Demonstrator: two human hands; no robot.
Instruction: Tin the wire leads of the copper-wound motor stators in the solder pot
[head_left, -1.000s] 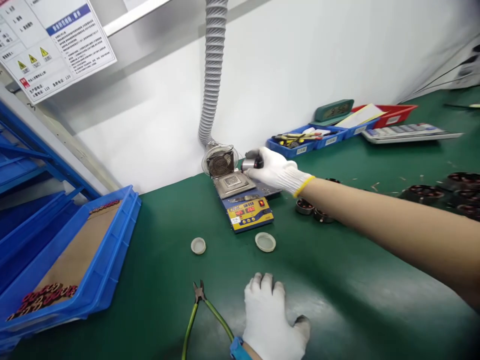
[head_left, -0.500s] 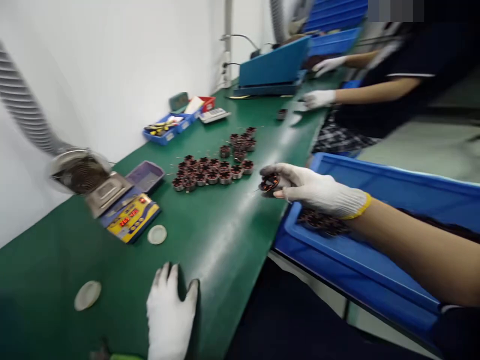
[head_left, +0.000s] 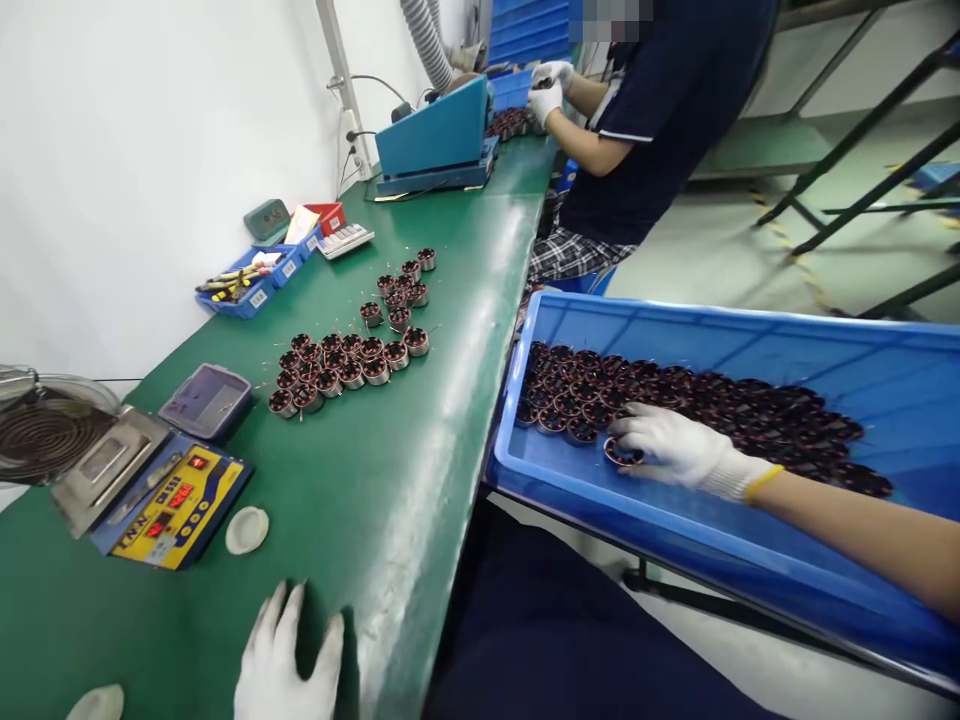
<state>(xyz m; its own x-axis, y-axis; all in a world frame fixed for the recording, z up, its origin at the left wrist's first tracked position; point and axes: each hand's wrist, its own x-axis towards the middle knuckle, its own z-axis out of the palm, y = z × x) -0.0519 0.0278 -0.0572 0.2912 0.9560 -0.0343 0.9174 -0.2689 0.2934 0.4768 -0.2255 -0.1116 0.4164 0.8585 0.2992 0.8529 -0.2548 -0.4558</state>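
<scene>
My right hand (head_left: pixel 675 447), in a white glove with a yellow cuff edge, reaches into a blue tray (head_left: pixel 750 325). Its fingers are closed on a motor stator (head_left: pixel 621 456), a small dark round part with copper windings and a metal rim, at the front of the packed stators (head_left: pixel 660 385). Gloved in white too, my left hand (head_left: pixel 289 660) rests on the green tabletop (head_left: pixel 375 480) with fingers spread, holding nothing. Several more stators (head_left: pixel 352 365) with thin wire ends stand grouped on the table beyond it.
A yellow-blue soldering station (head_left: pixel 180 505), a purple dish (head_left: pixel 206 400) and a pale round lid (head_left: pixel 247 530) lie to the left. Behind are blue bins with tools (head_left: pixel 240 285), a calculator (head_left: pixel 345 241) and a blue machine (head_left: pixel 435 130). A co-worker (head_left: pixel 645 120) sits farther along the table.
My right hand has moved from above the table edge down into the blue tray with the stator. The view has turned rightward. The co-worker's hands have come together farther back.
</scene>
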